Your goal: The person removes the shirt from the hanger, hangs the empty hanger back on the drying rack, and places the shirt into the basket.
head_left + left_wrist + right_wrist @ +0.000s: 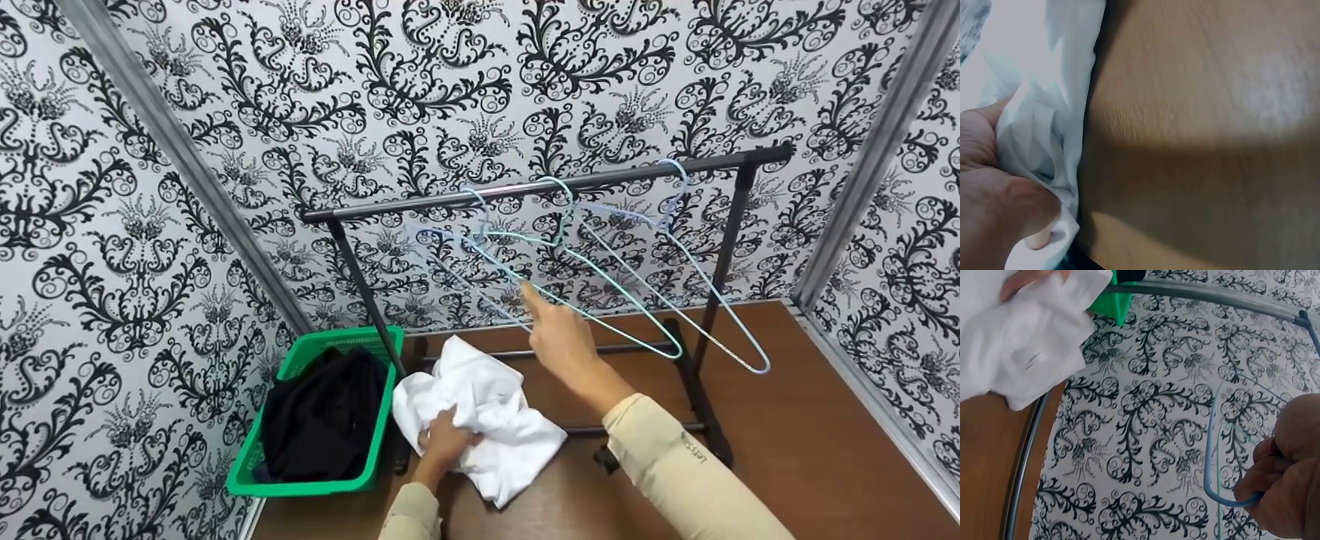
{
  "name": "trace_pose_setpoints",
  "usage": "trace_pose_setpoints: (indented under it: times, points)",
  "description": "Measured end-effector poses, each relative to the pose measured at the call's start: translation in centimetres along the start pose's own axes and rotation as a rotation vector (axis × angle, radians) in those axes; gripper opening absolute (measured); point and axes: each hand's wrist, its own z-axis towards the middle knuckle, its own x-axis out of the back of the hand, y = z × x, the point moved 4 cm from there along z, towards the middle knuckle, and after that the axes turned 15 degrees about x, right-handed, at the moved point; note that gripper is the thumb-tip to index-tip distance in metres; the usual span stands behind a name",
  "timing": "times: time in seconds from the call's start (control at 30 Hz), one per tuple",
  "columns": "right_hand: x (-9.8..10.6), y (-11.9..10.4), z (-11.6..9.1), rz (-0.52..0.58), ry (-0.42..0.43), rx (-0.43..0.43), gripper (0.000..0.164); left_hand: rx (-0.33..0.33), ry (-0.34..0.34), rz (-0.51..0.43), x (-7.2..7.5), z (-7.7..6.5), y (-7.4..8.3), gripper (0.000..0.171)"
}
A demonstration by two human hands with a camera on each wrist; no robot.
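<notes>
A crumpled white cloth (pixel 499 405) lies on the brown table beside the rack; whether it is a garment I cannot tell. My left hand (pixel 448 441) grips its folds, and the left wrist view shows the bunched fabric (pixel 1033 124) between thumb and fingers. At the rack, my right hand (pixel 562 341) holds the lower end of a light blue wire hanger (pixel 1208 455), its fingers curled round the wire in the right wrist view. That hanger's hook (pixel 478 206) rests over the bar. A mint green hanger (pixel 619 289) hangs just behind the hand.
Another light blue hanger (pixel 720 300) hangs at the right of the dark metal rack's bar (pixel 615 178). At the left stands a green basket (pixel 300 487) with black clothes (pixel 322 420) inside. Patterned walls close off the table's back and sides.
</notes>
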Motion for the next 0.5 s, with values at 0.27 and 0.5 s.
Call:
trace_pose_setpoints:
  times: [0.27,0.5]
  points:
    - [0.2,1.4,0.1,0.088,0.027,0.054,0.043,-0.225,0.155,-0.175,1.6,0.4,-0.4,0.047]
    - [0.9,1.0,0.1,0.207,0.041,0.099,0.045,-0.418,0.271,-0.304,2.7,3.4,-2.2,0.025]
